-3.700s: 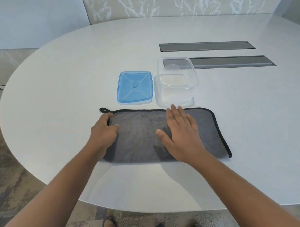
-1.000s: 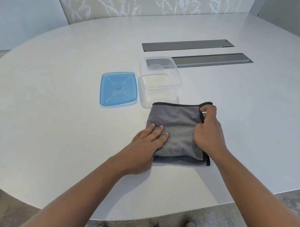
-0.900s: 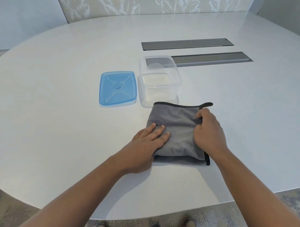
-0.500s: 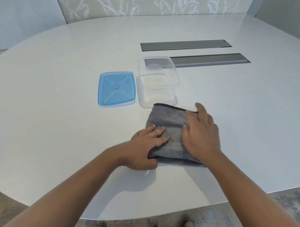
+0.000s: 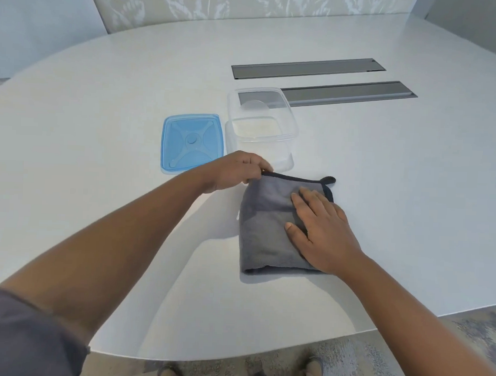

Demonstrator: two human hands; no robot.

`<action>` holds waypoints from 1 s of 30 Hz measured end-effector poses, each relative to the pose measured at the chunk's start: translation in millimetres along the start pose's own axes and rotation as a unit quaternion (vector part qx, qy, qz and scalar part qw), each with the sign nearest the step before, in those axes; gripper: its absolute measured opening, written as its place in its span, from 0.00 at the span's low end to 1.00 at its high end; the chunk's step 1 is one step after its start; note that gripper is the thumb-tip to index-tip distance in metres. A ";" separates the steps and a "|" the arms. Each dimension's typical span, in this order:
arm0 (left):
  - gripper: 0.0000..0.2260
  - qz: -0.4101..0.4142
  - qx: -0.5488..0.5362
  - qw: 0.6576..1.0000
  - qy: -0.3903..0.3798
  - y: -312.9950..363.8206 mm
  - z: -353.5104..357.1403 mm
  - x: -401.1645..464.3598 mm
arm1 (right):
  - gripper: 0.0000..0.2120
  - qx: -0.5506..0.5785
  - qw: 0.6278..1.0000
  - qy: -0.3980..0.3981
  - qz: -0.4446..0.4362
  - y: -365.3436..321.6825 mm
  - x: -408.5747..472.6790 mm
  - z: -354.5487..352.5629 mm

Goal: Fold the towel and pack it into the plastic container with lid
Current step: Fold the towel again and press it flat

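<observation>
Here, the right hand (image 5: 322, 232) presses flat on the grey towel (image 5: 268, 225), folded narrow on the surface (image 5: 103, 112); the left hand (image 5: 239, 170) pinches its far corner. Beyond stand the empty box (image 5: 260, 132) and blue lid (image 5: 192, 142). Slack pinching could spring the fold open.

Open container (image 5: 261, 129) just beyond towel (image 5: 268, 228), unobstructed above.

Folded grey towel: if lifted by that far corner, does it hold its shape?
Probably not. The towel looks soft and floppy; lifted at the corner the left hand pinches, the layers would likely sag open. Plush fabric should grip the table, not slide.
</observation>
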State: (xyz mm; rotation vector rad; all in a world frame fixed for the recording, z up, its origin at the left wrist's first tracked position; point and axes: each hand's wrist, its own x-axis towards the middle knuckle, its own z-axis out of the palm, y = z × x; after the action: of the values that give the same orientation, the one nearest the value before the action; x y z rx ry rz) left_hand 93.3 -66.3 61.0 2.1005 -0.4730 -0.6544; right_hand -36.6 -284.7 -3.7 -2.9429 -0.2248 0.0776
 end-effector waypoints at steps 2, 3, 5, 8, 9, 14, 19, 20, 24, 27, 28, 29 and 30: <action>0.11 -0.013 0.025 0.999 -0.017 -4.7 -4.0 -0.5 | 0.37 0.005 0.999 -0.001 -0.035 8.1 -2.6 -2.1; 0.06 -0.017 0.041 0.998 -0.034 -8.4 -6.1 -1.5 | 0.36 0.011 0.999 -0.003 -0.050 10.6 -3.7 -3.2; 0.08 -0.015 0.075 0.995 -0.068 -14.8 -10.1 -3.7 | 0.35 0.022 0.997 -0.008 -0.072 14.7 -4.0 -5.0; 0.07 -0.014 0.071 0.992 -0.105 -17.9 -11.2 -8.2 | 0.34 0.041 0.994 -0.010 -0.097 21.6 -1.3 -6.1; 0.07 -0.018 0.055 0.991 -0.118 -19.1 -10.3 -9.9 | 0.34 0.046 0.993 -0.010 -0.104 23.5 -0.7 -6.1; 0.13 -0.049 0.046 0.993 -0.096 -33.5 -6.6 -12.7 | 0.34 0.055 0.990 -0.008 -0.133 25.2 0.2 -6.4; 0.09 -0.030 0.110 0.993 -0.009 -38.8 2.4 -16.3 | 0.34 0.064 0.988 0.001 -0.141 26.9 0.4 -5.3; 0.08 -0.034 0.094 0.995 -0.008 -39.9 1.9 -18.7 | 0.34 0.065 0.988 0.000 -0.141 26.9 0.4 -5.2; 0.06 -0.063 0.051 0.996 -0.047 -38.6 -0.2 -26.9 | 0.34 0.070 0.988 -0.005 -0.134 27.5 1.9 -5.9; 0.09 -0.041 0.075 0.996 -0.029 -41.1 7.3 -28.3 | 0.30 0.084 0.991 0.013 -0.107 19.7 9.4 -12.6; 0.10 -0.029 0.092 0.995 -0.017 -43.3 10.9 -27.7 | 0.27 0.091 0.991 0.025 -0.094 15.5 14.0 -14.9; 0.10 -0.016 0.110 0.994 -0.007 -44.6 14.7 -28.0 | 0.26 0.094 0.992 0.033 -0.083 10.4 18.9 -16.4; 0.09 -0.002 0.133 0.991 0.003 -45.5 18.2 -27.9 | 0.25 0.093 0.992 0.035 -0.075 5.3 24.3 -16.7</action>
State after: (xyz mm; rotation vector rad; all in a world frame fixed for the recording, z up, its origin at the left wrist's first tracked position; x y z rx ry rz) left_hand 64.4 -37.1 22.3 2.3531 -0.5809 -0.6147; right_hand -10.7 -289.1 10.8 -2.7276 -0.4044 -0.0241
